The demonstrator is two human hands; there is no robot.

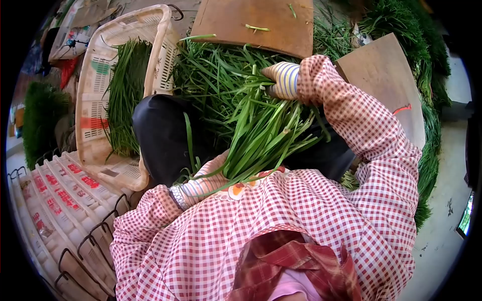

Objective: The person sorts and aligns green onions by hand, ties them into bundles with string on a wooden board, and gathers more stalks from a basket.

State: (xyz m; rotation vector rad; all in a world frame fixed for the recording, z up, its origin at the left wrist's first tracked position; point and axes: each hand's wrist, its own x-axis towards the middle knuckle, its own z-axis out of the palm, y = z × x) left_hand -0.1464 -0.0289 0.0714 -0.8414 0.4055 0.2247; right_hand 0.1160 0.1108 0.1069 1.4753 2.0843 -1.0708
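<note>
My right hand (284, 80), in a striped glove, is closed round the stalk ends of a bunch of garlic chives (256, 128) above my lap. The long flat leaves fan down toward my body. My left hand (206, 181), in a similar striped glove, is wrapped round the lower leaf end, close to my checked apron; the leaves partly hide its fingers. Beneath and beyond the bunch, a loose heap of garlic chives (211, 75) spreads between my knees.
Left of my knee stands a cream plastic basket (83, 110) with garlic chives laid in it. White crates (65, 200) with black wire handles are at lower left. A brown board (226, 20) with scraps lies ahead, another board (381, 80) to the right, and piled greens (427, 165) along the far right.
</note>
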